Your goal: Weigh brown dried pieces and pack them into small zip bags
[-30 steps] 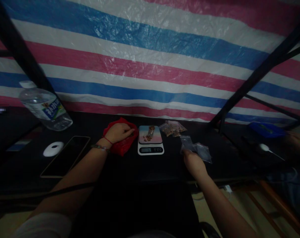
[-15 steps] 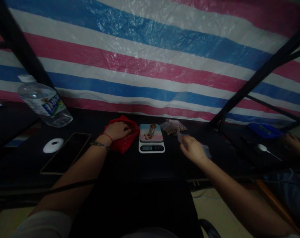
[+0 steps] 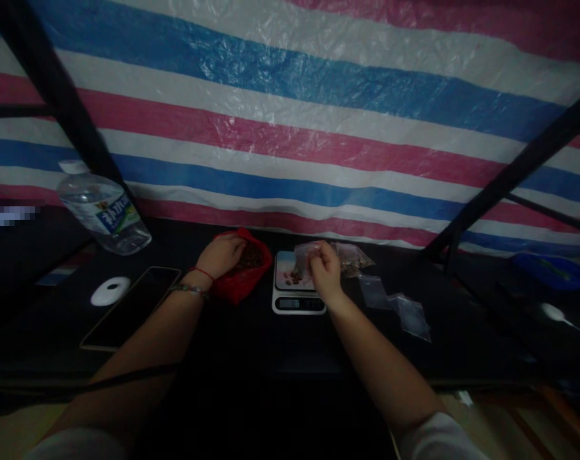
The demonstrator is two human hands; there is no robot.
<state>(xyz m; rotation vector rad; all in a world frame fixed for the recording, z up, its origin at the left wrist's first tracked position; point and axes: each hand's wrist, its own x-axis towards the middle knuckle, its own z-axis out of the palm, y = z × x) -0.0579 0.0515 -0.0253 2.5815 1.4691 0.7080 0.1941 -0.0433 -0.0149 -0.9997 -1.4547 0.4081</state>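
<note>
My left hand [image 3: 220, 255] is at the left rim of a red plastic bag [image 3: 242, 284], its fingers curled over the edge. Small brown pieces [image 3: 252, 255] fill the bag's mouth. Over the right part of a white kitchen scale [image 3: 276, 304], my right hand [image 3: 326, 268] pinches a small clear zip bag [image 3: 303, 254]. Brown pieces show on the scale's plate; I cannot tell whether they are loose or printed. Behind the right hand lies a pile of filled zip bags [image 3: 352, 259]. Flat zip bags [image 3: 412, 317] rest to its right.
A large clear bottle [image 3: 103, 211], a white oval object [image 3: 110, 291] and a phone [image 3: 131, 310] are on the left of the black table. Dark metal bars slant at both sides before a striped sheet [image 3: 290, 147]. A blue object [image 3: 553, 271] and white cable lie far right.
My right hand has moved left from the flat bags to over the scale with a zip bag. My left hand has drawn back slightly, showing more brown pieces. The view has shifted a little.
</note>
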